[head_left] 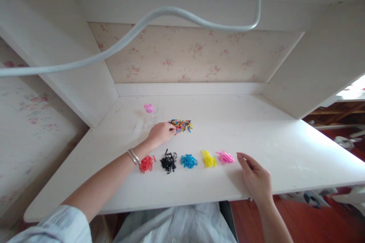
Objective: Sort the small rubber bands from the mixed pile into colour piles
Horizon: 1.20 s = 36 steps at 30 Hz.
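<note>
My left hand point(162, 133) reaches to the left edge of a small mixed pile of multicoloured rubber bands point(184, 125). Its fingertips are pinched together at the pile; whatever lies between them is too small to tell. Nearer to me, single-colour heaps form a row: red bands point(146, 163), black bands point(169, 161), blue bands point(188, 161), yellow bands point(208, 159) and pink bands point(226, 157). Just right of the pink heap is my right hand point(255, 176), fingers curled with thumb and forefinger close together. Anything inside its grip is hidden.
A pink object point(148, 108) lies towards the back left of the white desk point(228, 121), with something clear beside it. Side panels point(308, 64) rise at both ends. A white cable point(171, 10) crosses the upper view in front of the shelf.
</note>
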### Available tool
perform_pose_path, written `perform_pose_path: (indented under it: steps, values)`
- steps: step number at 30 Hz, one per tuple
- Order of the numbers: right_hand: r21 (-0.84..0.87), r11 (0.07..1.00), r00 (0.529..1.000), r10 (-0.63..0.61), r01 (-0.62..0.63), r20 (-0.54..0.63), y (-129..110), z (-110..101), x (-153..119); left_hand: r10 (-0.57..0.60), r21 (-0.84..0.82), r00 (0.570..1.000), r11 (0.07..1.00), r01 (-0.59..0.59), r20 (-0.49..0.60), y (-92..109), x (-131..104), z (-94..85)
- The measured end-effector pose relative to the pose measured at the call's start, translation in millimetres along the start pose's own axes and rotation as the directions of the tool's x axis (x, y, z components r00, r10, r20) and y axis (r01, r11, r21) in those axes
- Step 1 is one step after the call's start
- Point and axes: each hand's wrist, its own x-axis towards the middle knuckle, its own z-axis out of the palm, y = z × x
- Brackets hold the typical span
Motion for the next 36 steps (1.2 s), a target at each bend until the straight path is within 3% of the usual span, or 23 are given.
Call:
perform_pose_path:
  steps: [5,10,15,20,25,28,32,34,36]
  values:
    - [-0.013,1.0,1.0,0.022,-0.021,0.02,-1.3,-0.7,-0.1,-0.003,-0.029,1.0,1.0,0.003,-0.027,-2.6,-0.7,-3.4]
    - [-0.031,0.998,0.998,0.049,-0.048,0.03,-3.3,-1.2,-0.4,0.028,-0.058,0.996,0.998,-0.033,-0.081,-11.5,-16.9,-21.1]
    - [-0.018,1.0,1.0,0.003,-0.002,0.019,-3.2,-1.1,0.0,0.048,-0.081,0.994,0.995,-0.056,-0.096,-29.3,-51.7,-41.6]
    - [0.072,0.997,1.0,0.007,-0.006,-0.018,-1.2,-1.0,5.2,0.066,-0.137,0.997,0.988,-0.069,-0.03,-51.7,-95.0,-47.2]
    - [0.013,0.996,0.993,-0.087,0.087,0.074,-33.2,0.2,9.9,0.062,-0.139,0.998,0.989,-0.057,0.025,-66.0,-119.9,-47.6]
    - [-0.046,0.959,0.936,-0.262,0.28,0.235,-75.6,6.7,7.2,0.041,-0.097,0.998,0.995,-0.037,0.05,-69.3,-124.7,-48.8]
    - [-0.069,0.833,0.739,-0.446,0.55,0.504,-129.6,30.9,4.1,0.031,-0.019,0.998,0.999,-0.03,0.048,-74.5,-131.4,-49.6]
    - [-0.109,0.765,0.663,-0.467,0.635,0.585,-146.5,49.1,5.4,0.023,0.013,0.999,1.0,-0.024,0.026,-80.1,-138.1,-49.0]
    - [-0.171,0.701,0.616,-0.451,0.693,0.646,-156.4,68.8,8.3,-0.009,-0.001,1.0,1.0,0.009,-0.027,-87.7,-147.8,-46.6]
